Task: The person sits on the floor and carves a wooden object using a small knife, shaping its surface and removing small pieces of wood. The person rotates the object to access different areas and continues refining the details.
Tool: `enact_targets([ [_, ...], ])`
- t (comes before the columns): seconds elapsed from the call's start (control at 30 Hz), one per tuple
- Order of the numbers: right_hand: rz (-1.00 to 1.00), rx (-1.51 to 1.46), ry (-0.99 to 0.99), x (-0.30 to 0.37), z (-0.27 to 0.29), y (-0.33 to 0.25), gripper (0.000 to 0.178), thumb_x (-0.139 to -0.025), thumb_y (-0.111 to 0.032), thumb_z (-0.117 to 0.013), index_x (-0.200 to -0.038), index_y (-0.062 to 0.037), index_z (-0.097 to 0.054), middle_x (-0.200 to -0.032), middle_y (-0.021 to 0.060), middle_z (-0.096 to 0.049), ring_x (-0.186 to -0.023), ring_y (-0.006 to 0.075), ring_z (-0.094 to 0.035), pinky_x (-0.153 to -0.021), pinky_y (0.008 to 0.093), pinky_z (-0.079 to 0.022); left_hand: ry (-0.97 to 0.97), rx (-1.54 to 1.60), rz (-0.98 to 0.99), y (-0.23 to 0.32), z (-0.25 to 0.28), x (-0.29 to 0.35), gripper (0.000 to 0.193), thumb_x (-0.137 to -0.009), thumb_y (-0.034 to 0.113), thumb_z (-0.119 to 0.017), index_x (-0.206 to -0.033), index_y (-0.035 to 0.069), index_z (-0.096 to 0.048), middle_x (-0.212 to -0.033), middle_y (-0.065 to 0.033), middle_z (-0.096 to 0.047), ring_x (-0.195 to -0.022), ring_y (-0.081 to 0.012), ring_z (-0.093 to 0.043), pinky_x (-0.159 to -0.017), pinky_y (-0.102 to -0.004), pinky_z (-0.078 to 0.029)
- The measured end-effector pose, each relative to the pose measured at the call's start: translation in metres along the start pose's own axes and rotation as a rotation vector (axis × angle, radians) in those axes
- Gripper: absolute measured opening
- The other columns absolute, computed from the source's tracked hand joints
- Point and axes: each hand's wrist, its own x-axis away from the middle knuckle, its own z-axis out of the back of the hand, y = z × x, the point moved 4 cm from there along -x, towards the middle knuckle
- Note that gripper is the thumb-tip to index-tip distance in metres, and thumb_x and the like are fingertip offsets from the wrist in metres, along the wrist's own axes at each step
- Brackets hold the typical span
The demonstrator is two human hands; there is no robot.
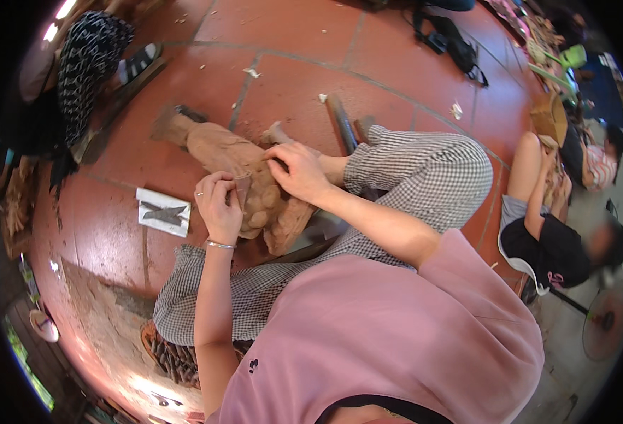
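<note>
A brown wooden carving with rounded, knobbly relief lies slanted across the floor in front of my crossed legs. My left hand, wearing a ring and a bracelet, is closed at the carving's left side. Its fingertips pinch a small flat brown piece whose kind I cannot make out. From the right, my right hand reaches over the carving, its fingers bent and pressed to the wood. Whether anything thin lies under those fingertips is hidden.
Left of the carving, a white sheet bears a dark crossed shape. A basket of dark rod-like tools stands by my left knee. A dark cylindrical tool lies beyond my right foot. Wood chips, a black bag, a fan and seated people surround me.
</note>
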Motion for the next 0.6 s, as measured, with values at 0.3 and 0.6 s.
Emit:
enact_targets([
  [0.3, -0.008, 0.014, 0.032, 0.007, 0.001, 0.002, 0.016, -0.089, -0.018, -0.062, -0.098, -0.0052, -0.066, -0.096, 0.0114, -0.068, -0.097, 0.0344, -0.062, -0.085, 0.0444, -0.05, -0.101, 0.002, 0.067, -0.007, 0.005, 0.004, 0.018, -0.072, -0.003, -0.076, -0.076, 0.005, -0.06, -0.101, -0.0084, -0.066, -0.098, -0.0323, -0.059, -0.087, -0.0443, -0.045],
  [0.6, -0.044, -0.027, -0.015, 0.009, 0.0, 0.005, 0.017, -0.09, -0.017, -0.063, -0.1, -0.0034, -0.066, -0.101, 0.0115, -0.068, -0.103, 0.0342, -0.061, -0.09, 0.0438, -0.049, -0.111, 0.014, -0.011, -0.014, -0.001, -0.007, 0.017, -0.076, 0.002, -0.075, -0.078, 0.006, -0.059, -0.1, -0.0082, -0.064, -0.098, -0.0326, -0.057, -0.087, -0.0437, -0.042],
])
